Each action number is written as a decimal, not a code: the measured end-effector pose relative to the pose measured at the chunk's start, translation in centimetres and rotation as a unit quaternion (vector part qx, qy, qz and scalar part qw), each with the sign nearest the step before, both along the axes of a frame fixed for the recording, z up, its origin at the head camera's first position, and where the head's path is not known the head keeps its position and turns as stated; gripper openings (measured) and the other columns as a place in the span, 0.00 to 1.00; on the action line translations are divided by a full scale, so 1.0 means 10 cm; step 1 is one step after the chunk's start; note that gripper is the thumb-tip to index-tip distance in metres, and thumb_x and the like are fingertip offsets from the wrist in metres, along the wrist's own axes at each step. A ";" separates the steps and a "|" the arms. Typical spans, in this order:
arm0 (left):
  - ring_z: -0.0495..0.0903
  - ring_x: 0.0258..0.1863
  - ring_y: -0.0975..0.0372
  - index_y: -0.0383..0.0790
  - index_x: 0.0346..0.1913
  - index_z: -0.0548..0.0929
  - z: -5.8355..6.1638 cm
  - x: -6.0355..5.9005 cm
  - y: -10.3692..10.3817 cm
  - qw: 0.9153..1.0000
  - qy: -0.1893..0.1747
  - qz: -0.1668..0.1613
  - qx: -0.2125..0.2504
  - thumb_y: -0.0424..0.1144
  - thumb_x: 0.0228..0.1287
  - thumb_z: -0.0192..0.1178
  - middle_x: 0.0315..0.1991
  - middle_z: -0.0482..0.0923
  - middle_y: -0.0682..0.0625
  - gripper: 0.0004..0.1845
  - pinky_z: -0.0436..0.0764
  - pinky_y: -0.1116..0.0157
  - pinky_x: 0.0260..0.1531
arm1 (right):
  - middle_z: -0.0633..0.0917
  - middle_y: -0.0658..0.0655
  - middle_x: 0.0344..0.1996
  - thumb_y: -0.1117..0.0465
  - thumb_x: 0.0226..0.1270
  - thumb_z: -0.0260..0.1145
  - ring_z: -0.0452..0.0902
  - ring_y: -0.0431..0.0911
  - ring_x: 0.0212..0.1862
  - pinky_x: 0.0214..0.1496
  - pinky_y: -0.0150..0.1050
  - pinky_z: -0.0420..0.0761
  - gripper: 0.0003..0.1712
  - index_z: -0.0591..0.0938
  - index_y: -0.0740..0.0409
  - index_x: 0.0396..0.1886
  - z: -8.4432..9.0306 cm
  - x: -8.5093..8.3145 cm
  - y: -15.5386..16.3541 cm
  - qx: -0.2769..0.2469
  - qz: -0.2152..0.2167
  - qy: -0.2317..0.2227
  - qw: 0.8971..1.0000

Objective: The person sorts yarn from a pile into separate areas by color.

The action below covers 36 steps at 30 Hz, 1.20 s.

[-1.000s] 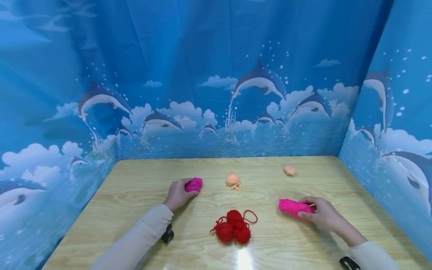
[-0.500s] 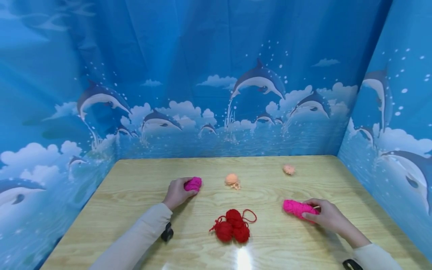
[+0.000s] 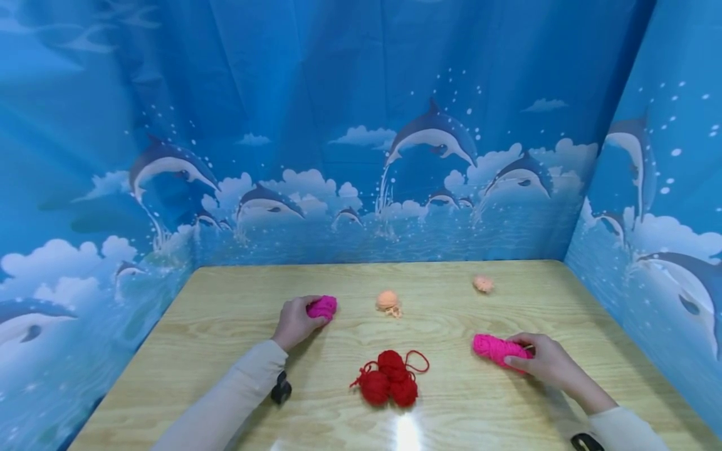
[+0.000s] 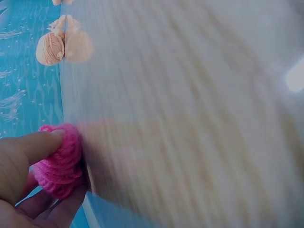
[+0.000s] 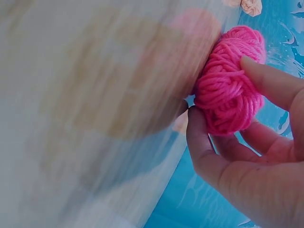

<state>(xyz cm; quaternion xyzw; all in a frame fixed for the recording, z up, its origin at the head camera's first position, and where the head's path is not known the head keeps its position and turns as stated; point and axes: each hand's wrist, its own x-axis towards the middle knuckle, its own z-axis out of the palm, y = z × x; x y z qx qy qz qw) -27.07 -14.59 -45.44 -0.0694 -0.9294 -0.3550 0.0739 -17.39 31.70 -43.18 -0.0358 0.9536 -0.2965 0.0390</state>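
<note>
Pink yarn roll point(image 3: 496, 347) slightly shifted rightward in right grip point(image 3: 544, 363), left grip point(image 3: 293, 322) unchanged, clamping magenta ball point(image 3: 323, 307)

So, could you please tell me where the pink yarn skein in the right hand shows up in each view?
Head: the pink yarn skein lies low right on the table, its right end held by the right hand.
Left wrist: not in it; the pink yarn there is another ball, in the left hand.
Right wrist: upper right, pinched end-on.
Shared landmark: the peach yarn ball, at the right wrist view's top edge.
</note>
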 end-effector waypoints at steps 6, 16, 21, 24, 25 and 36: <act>0.81 0.46 0.52 0.34 0.52 0.83 0.03 0.00 0.03 1.000 0.001 0.009 0.019 0.31 0.50 0.72 0.46 0.83 0.41 0.23 0.82 0.56 0.42 | 0.84 0.59 0.38 0.58 0.57 0.72 0.76 0.46 0.38 0.38 0.40 0.75 0.24 0.81 0.70 0.48 0.00 0.00 0.00 0.002 0.006 0.006 1.000; 0.82 0.46 0.51 0.34 0.52 0.83 0.22 0.06 0.27 0.996 0.010 -0.019 0.084 0.29 0.49 0.72 0.46 0.83 0.39 0.23 0.82 0.58 0.45 | 0.84 0.59 0.38 0.57 0.58 0.72 0.76 0.47 0.38 0.38 0.41 0.75 0.25 0.80 0.70 0.49 0.01 0.00 -0.02 0.006 0.001 0.000 1.000; 0.82 0.44 0.54 0.35 0.53 0.83 0.33 0.17 0.50 0.992 0.017 -0.063 0.109 0.30 0.50 0.71 0.47 0.83 0.40 0.24 0.83 0.64 0.39 | 0.84 0.60 0.38 0.57 0.58 0.72 0.77 0.48 0.38 0.38 0.42 0.76 0.25 0.80 0.70 0.49 0.02 0.00 -0.02 0.008 -0.001 -0.001 1.000; 0.83 0.43 0.54 0.34 0.54 0.82 0.37 0.25 0.65 0.988 0.018 -0.096 0.122 0.29 0.51 0.71 0.47 0.83 0.40 0.24 0.83 0.69 0.35 | 0.84 0.59 0.38 0.56 0.58 0.72 0.77 0.48 0.38 0.38 0.41 0.76 0.25 0.80 0.70 0.49 0.01 0.00 -0.01 0.005 -0.002 -0.001 1.000; 0.83 0.42 0.54 0.34 0.54 0.82 0.38 0.28 0.70 0.986 0.015 -0.105 0.126 0.29 0.51 0.71 0.47 0.83 0.40 0.23 0.83 0.69 0.33 | 0.84 0.59 0.38 0.56 0.57 0.72 0.78 0.48 0.38 0.38 0.41 0.76 0.25 0.81 0.70 0.49 0.01 0.00 -0.01 0.003 -0.002 -0.002 1.000; 0.81 0.32 0.70 0.37 0.54 0.83 0.44 0.59 1.30 0.968 -0.017 -0.201 0.152 0.30 0.53 0.70 0.43 0.84 0.46 0.22 0.80 0.75 0.27 | 0.83 0.60 0.38 0.55 0.57 0.72 0.78 0.48 0.38 0.37 0.40 0.76 0.26 0.80 0.70 0.49 0.01 -0.01 0.00 -0.004 -0.003 -0.011 1.000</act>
